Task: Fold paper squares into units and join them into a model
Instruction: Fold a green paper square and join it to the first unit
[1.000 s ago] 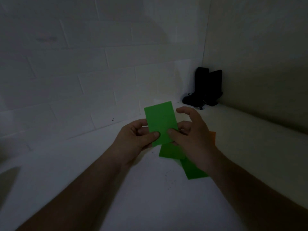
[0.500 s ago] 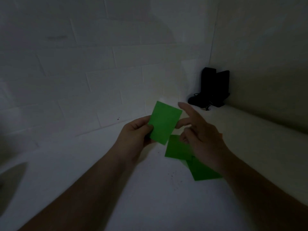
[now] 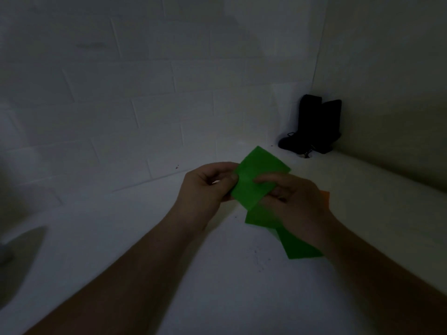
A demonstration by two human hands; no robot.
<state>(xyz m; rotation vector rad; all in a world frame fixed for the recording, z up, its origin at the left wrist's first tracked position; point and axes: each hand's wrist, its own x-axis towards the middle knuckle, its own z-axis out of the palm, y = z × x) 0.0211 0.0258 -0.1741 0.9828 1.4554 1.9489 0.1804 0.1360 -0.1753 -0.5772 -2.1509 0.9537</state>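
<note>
I hold a folded green paper (image 3: 260,176) up above the white counter (image 3: 217,274), tilted so its far corner points away from me and to the right. My left hand (image 3: 205,187) grips its left edge: the thumb lies on the near face and the curled fingers go behind the sheet, so the paper's edge sits between them. My right hand (image 3: 294,201) takes the paper from the other side. Its thumb (image 3: 264,180) reaches across the near face toward the middle of the sheet, and the rest of the fingers curl under the lower right edge, pinching it. The paper spans the gap between my two hands, and its upper half stands clear of both.

Below my right hand, more green sheets (image 3: 262,217) lie flat on the counter, overlapping one another; one long green piece (image 3: 298,247) runs out toward me and to the right, partly hidden by my wrist. A small corner of orange paper (image 3: 325,195) shows just beyond my right hand. In the far corner, where the tiled wall (image 3: 121,93) meets the side wall, a dark object (image 3: 314,124) stands on the counter, too dim to make out.
</note>
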